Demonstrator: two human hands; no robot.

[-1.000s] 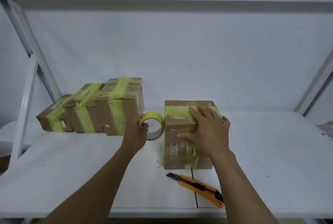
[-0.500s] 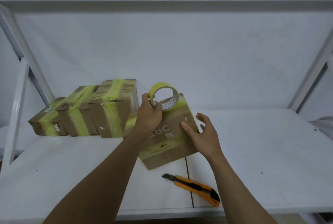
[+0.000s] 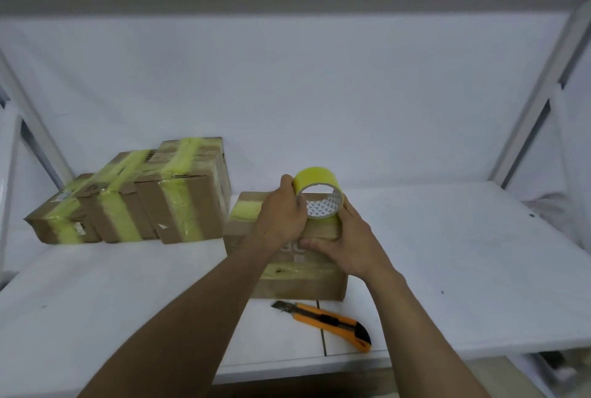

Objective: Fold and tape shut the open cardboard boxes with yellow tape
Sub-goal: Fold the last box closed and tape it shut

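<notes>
A cardboard box [image 3: 297,282] with yellow tape bands lies flat on the white table [image 3: 447,269] in front of me. My left hand [image 3: 281,215] grips the yellow tape roll [image 3: 315,193] from its left side, holding it upright on top of the box. My right hand [image 3: 348,244] grips the box at its right end, thumb on the top face and fingers beside the roll. Most of the box's top is hidden under my hands.
Three taped boxes [image 3: 179,193] stand in a row at the back left. An orange utility knife [image 3: 329,322] with its blade out lies on the table just in front of the box. White shelf posts [image 3: 531,103] rise on both sides.
The box has been turned from tilted to lying flat and square. The tape roll came down onto its top, and my right hand moved from the box's side onto its right end.
</notes>
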